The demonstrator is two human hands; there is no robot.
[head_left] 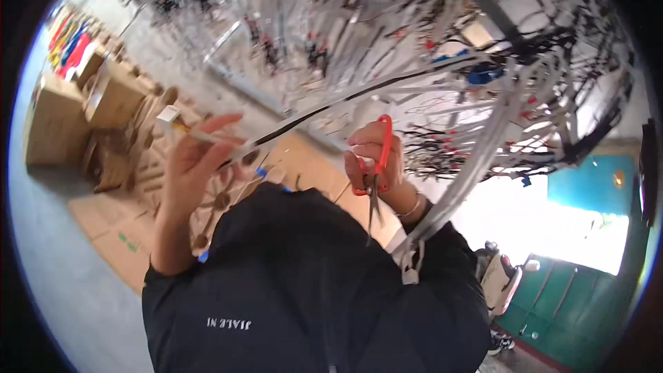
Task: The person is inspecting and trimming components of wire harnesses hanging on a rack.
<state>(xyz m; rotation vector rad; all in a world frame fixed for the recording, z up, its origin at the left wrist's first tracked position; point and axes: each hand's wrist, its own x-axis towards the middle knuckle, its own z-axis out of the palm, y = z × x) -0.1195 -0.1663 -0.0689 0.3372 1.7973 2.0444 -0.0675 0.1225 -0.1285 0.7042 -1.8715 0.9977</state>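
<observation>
Above our dark jacket (290,269), our right hand (395,166) grips red-handled scissors (385,155), blades downward; our left hand (190,166) pinches a black-and-white cable (304,119) beside them. Beyond hang dense cable bundles (442,145).

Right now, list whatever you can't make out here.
In the head view:
Long black-and-white cable: far end lost among tangled grey and black cables.
White blocky piece beside left hand: too small and blurred to identify.
Left hand: exact grip blurred.
Red-handled metal scissors: one loop partly covered by right hand.
</observation>
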